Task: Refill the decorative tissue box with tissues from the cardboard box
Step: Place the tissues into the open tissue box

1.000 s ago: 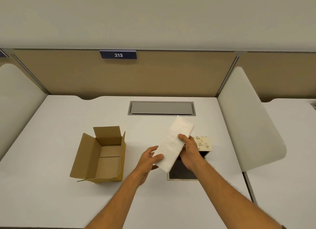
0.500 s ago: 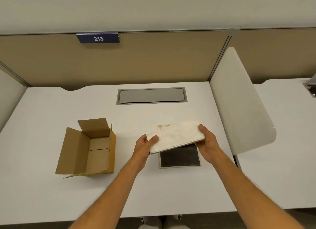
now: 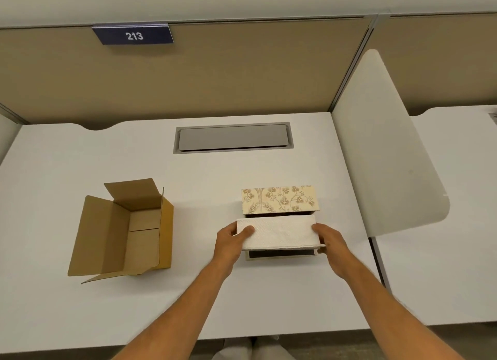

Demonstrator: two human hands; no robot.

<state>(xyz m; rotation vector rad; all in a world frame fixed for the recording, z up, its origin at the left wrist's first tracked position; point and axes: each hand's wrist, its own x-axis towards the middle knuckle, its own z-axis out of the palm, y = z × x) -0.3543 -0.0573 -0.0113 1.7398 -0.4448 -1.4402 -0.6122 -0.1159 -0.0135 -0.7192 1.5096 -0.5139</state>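
A white stack of tissues (image 3: pixel 279 232) lies level over the dark opening of the decorative tissue box (image 3: pixel 279 253), covering most of it. My left hand (image 3: pixel 231 240) grips the stack's left end and my right hand (image 3: pixel 329 242) grips its right end. The box's floral lid (image 3: pixel 279 199) stands open behind the stack. The brown cardboard box (image 3: pixel 121 230) sits to the left with its flaps open and no tissues visible inside.
A white desk (image 3: pixel 80 319) carries both boxes. A grey cable hatch (image 3: pixel 232 138) lies at the back centre. A white rounded divider panel (image 3: pixel 384 150) rises at the right, and tan partition walls with a "213" sign (image 3: pixel 133 34) stand behind.
The tissue stack has swung from tilted upright to level and has come down onto the decorative box's opening. My left hand has taken hold of its left end. The floral lid now shows behind.
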